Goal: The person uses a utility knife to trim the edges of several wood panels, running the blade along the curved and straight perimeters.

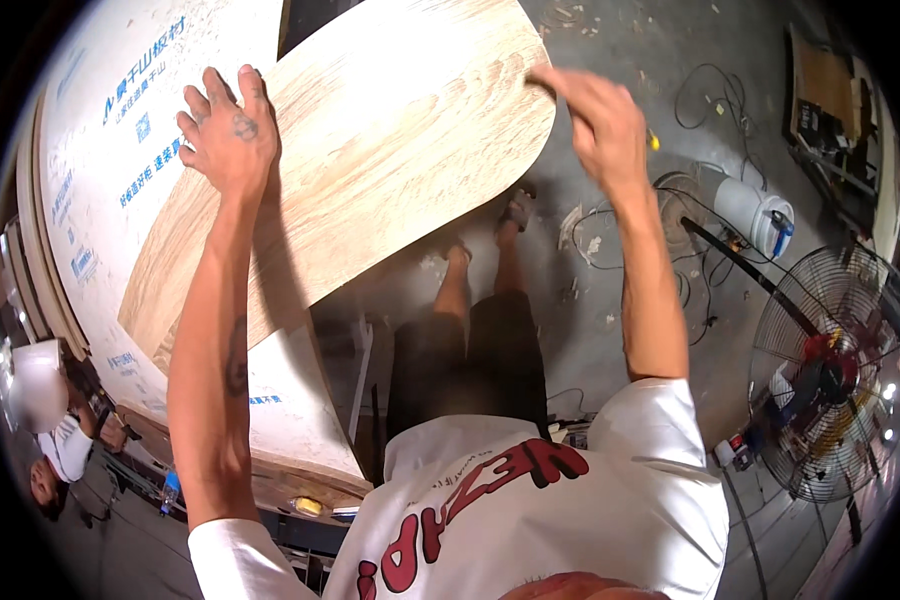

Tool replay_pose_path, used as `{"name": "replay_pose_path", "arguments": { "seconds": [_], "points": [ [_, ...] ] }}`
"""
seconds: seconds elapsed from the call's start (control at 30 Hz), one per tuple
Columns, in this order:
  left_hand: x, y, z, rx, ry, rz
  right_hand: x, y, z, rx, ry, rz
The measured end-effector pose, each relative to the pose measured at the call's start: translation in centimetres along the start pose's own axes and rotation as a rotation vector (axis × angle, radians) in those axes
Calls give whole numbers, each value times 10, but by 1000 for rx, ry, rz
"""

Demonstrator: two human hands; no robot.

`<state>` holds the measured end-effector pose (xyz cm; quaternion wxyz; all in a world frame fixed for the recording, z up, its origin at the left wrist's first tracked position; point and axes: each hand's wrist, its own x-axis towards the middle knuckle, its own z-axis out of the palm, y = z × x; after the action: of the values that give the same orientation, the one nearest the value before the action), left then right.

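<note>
A wood-grain panel (400, 150) with a rounded far-right end lies slantwise on a white printed board and juts out past its right side. My left hand (232, 135) rests with fingers spread at the panel's upper left edge, partly over the white board (80, 190). At the rounded end is my right hand (607, 125), slightly blurred. Its forefinger reaches onto the panel's rim, while the thumb hangs beside the edge. I see no tool in either hand.
A caged fan (830, 370) stands at the right, near a white bucket (755, 215) and loose cables (715, 100) on the floor. Wood scraps lie about. Below the board's near edge is a yellow object (308, 506). Another person (68, 445) is at the far left.
</note>
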<state>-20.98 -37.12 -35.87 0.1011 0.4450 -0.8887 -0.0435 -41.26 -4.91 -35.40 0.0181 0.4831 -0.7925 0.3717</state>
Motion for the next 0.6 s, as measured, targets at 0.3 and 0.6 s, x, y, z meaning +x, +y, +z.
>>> {"name": "replay_pose_path", "arguments": {
  "seconds": [0.3,0.6],
  "points": [
    [-2,4,-2,-90,77,133,-159,-149,5,131,-146,299],
    [-126,148,-22,-92,-312,1100,-281,-169,-86,689,437,1343]
  ]
}}
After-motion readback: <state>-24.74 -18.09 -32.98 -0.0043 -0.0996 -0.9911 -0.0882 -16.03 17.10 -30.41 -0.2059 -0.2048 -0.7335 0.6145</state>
